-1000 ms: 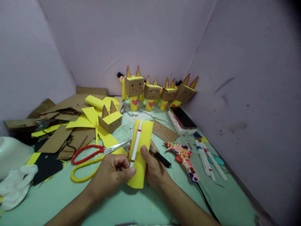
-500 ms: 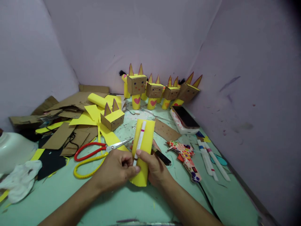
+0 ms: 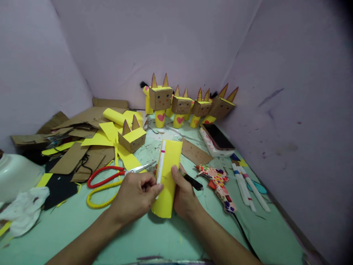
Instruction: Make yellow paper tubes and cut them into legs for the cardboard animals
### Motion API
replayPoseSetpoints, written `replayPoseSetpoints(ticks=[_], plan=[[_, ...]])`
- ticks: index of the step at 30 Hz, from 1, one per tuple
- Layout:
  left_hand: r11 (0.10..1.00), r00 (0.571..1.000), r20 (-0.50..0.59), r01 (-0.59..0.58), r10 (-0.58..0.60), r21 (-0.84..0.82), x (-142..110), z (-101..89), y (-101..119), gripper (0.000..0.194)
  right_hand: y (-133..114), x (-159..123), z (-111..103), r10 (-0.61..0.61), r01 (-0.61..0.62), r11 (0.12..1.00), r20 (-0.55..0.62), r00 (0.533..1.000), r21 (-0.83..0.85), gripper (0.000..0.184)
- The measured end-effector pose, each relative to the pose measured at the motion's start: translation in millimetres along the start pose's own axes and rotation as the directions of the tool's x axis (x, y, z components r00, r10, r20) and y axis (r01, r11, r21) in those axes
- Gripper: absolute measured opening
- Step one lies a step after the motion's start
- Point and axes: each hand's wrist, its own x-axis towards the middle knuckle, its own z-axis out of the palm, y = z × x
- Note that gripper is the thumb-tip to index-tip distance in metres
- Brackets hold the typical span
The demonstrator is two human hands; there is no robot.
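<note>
A curved sheet of yellow paper (image 3: 171, 158) stands tilted in front of me. My right hand (image 3: 184, 193) holds it at its right side, thumb across the front and fingers behind. Along its left edge lies a slim white marker (image 3: 161, 160) with a magenta band. My left hand (image 3: 140, 193) pinches the marker's lower end between thumb and curled fingers, so that end is mostly hidden. A black slender object (image 3: 194, 182) sticks out behind my right hand; I cannot tell whether I hold it. Scissors (image 3: 106, 176) with one red and one yellow handle lie left of the paper.
Behind my hands sits a cardboard box head (image 3: 132, 140) with pointed ears. Several box-headed figures (image 3: 160, 99) stand at the back. Cardboard scraps (image 3: 79, 123) pile up left. To the right are a patterned glue gun (image 3: 216, 184), white markers (image 3: 255, 189) and a phone (image 3: 217, 136).
The marker shifted right across the paper under my right thumb, then returned to the left edge. My right thumb now rests on the paper's right side. The view has turned slightly left.
</note>
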Motion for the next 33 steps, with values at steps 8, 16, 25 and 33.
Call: replayPoseSetpoints(ticks=[8,16,25,33], plan=[[0.998,0.999,0.032,0.040,-0.039,-0.047,2.5,-2.8,2.6,0.028,0.7,1.6,0.1,0.026,-0.026,0.998,-0.011,1.000,0.049,0.038],[0.991,0.995,0.019,-0.099,0.098,0.086,-0.5,-8.0,0.3,0.033,2.2,2.2,1.0,0.000,-0.004,0.998,0.055,0.998,0.062,0.034],[0.984,0.994,0.053,-0.098,0.091,0.149,-0.5,-10.8,2.5,0.033,4.3,1.0,-1.5,-0.029,0.027,0.999,0.056,0.998,0.030,0.029],[0.975,0.990,0.071,-0.136,0.126,0.173,0.9,-12.7,3.5,0.033,2.3,0.3,-0.8,-0.047,0.046,0.999,0.086,0.995,0.019,0.025]])
